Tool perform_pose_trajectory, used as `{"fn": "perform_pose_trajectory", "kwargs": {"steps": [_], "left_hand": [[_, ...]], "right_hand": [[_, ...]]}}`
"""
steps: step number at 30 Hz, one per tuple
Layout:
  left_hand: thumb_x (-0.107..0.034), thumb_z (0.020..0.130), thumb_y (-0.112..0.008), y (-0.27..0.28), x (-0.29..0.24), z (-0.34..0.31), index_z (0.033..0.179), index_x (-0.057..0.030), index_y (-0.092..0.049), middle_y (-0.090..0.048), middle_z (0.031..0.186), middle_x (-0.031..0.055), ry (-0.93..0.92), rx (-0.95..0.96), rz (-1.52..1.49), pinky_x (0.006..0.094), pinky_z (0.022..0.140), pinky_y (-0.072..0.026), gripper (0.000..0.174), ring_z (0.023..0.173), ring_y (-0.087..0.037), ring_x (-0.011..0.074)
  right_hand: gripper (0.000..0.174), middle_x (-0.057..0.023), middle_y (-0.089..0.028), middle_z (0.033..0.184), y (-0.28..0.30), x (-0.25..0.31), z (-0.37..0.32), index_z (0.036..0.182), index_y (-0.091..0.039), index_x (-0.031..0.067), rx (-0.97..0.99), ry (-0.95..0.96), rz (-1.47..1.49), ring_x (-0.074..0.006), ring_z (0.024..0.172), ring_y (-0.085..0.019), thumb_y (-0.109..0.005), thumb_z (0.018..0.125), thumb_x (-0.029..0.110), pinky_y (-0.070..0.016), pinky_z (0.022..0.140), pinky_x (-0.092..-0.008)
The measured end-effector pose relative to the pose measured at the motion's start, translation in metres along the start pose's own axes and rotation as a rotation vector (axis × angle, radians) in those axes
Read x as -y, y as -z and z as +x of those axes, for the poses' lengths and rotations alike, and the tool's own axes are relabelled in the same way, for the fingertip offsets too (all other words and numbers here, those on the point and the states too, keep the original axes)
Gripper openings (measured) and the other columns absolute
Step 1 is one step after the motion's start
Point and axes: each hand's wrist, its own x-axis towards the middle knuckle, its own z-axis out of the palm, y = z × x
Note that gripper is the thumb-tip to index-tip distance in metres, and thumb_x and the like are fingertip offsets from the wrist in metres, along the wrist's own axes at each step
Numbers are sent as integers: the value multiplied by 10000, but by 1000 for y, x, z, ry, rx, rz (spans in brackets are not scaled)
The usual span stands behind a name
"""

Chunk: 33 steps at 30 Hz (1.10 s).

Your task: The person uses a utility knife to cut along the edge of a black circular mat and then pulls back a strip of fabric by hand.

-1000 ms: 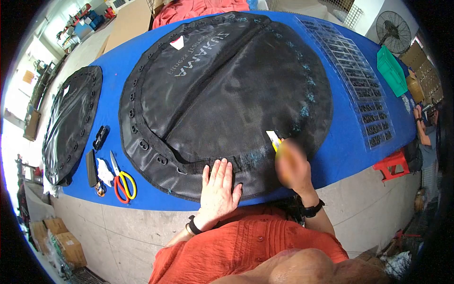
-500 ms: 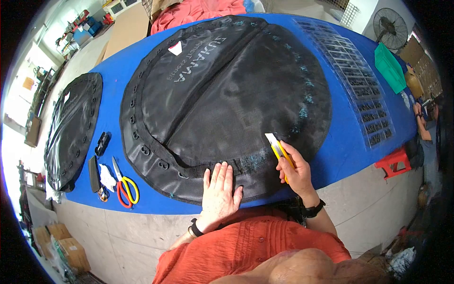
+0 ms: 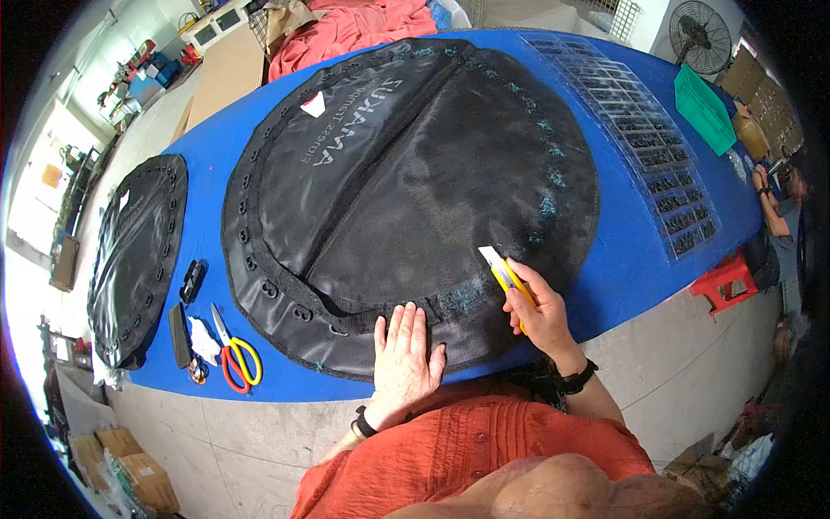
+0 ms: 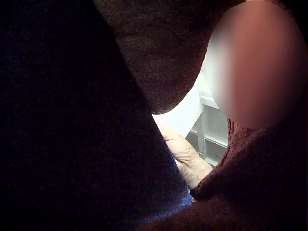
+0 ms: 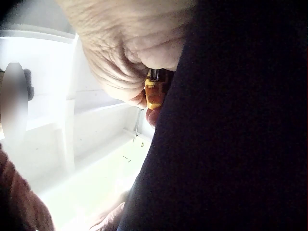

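A large round black mesh cover (image 3: 380,233) lies on the blue table, with blue thread marks along its right side and front. The left hand (image 3: 408,362) rests flat on the cover's front border, fingers straight and thumb apart. In the right hand (image 3: 545,316) is a yellow utility knife (image 3: 503,274), gripped between thumb and fingers, its blade pointing up and left just above or on the mesh. The right wrist view shows the right hand (image 5: 130,48) around the knife's yellow end (image 5: 154,94); dark shapes hide much of both wrist views.
Scissors (image 3: 239,359), a black case (image 3: 180,336) and a white crumpled piece (image 3: 204,342) lie left of the cover. Farther left is a smaller-looking black cover (image 3: 137,255). Clear compartment trays (image 3: 635,130) and a green bin (image 3: 705,112) stand right. A person's arm (image 3: 771,208) shows at far right.
The right fingers, blurred a second ago, now show plainly around the knife, its blade slightly farther left. The left hand stays on the border. The head view has shifted slightly.
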Motion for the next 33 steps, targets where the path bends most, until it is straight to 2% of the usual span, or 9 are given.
{"fn": "perform_pose_trajectory", "kwargs": {"steps": [33], "left_hand": [[-332, 926, -690, 2, -2, 1, 1462, 81, -510, -491, 1551, 258, -7, -9, 0, 582, 1253, -237, 701, 1482, -425, 416]], "right_hand": [[474, -7, -675, 828, 0, 5, -1, 1540, -543, 167, 6, -11, 1, -35, 602, -590, -634, 1075, 197, -532, 543, -221]]}}
